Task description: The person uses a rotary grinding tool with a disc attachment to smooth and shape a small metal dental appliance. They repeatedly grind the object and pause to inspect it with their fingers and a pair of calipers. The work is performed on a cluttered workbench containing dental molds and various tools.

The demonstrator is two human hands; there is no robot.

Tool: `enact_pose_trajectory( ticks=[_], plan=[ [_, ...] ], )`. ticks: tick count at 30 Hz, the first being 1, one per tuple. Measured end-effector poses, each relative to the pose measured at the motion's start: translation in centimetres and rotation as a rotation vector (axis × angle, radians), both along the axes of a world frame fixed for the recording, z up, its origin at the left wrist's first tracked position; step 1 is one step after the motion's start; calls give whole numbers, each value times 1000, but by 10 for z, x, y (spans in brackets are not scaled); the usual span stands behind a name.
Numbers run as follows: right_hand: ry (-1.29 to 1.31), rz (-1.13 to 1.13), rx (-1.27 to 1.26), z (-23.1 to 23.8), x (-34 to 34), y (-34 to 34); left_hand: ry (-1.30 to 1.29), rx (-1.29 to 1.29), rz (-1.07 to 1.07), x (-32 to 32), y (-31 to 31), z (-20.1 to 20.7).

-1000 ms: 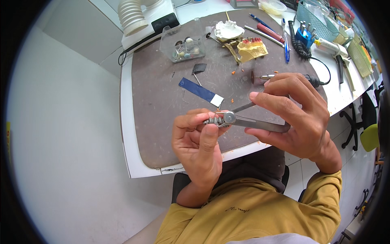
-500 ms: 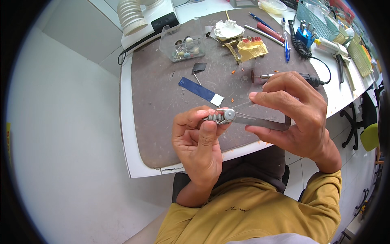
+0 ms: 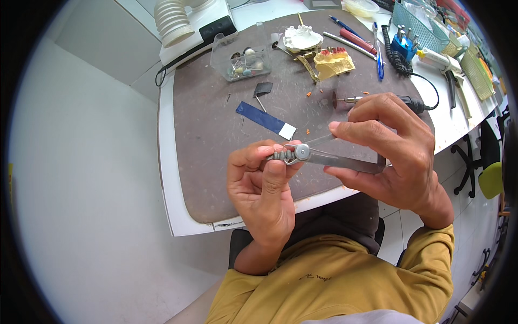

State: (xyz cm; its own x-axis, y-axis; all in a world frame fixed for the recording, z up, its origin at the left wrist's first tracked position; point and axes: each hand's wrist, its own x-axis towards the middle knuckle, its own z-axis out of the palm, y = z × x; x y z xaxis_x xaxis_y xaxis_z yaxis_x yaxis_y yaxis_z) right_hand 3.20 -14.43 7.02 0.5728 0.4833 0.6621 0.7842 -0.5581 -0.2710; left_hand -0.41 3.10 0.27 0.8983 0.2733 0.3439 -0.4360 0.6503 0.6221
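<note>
Between the fingertips and thumb of my left hand (image 3: 264, 186) is a small grey metal dental bridge (image 3: 279, 155) with several rounded, tooth-like units. My right hand (image 3: 396, 148) grips a metal thickness caliper (image 3: 348, 162), its forefinger on the thin far arm and its thumb on the wide flat near one. The caliper's round pivot lies close to the left fingertips, and its curved jaws reach around the bridge's right end. Whether both jaw tips touch the metal is too small to tell. Both hands are above the table's near edge.
Beyond my hands lie a blue strip with a white end (image 3: 264, 120) and a rotary handpiece (image 3: 410, 102) with a disc. Farther back are a yellow dental model (image 3: 335, 65), a white plaster cast (image 3: 303, 39), and a clear box (image 3: 221, 67) of small rotary tools. Baskets (image 3: 413, 27) line the far right.
The view has shifted very slightly. Both hands keep their hold on the bridge and the caliper, with no clear movement between them.
</note>
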Motion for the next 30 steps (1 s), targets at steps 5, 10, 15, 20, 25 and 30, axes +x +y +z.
enact_pose_trajectory(
  ticks=[5, 10, 15, 20, 25, 30],
  plan=[
    [-27, -4, 8, -1, 1, 0, -18, 60, 10, 1, 0, -1],
    [-36, 2, 21, -2, 3, -1, -22, 82, 25, 0, -1, 0],
    [-34, 12, 26, -3, 4, 0, -60, 92, 29, 2, 0, -3],
    [-28, -7, 29, -3, 2, 0, -100, 107, 29, 3, 0, -4],
    [-30, -6, 35, -4, 2, 0, -98, 98, 32, 2, 0, -4],
    [-29, -17, 18, -2, 0, 0, -79, 96, 35, 2, -1, -3]
  ],
)
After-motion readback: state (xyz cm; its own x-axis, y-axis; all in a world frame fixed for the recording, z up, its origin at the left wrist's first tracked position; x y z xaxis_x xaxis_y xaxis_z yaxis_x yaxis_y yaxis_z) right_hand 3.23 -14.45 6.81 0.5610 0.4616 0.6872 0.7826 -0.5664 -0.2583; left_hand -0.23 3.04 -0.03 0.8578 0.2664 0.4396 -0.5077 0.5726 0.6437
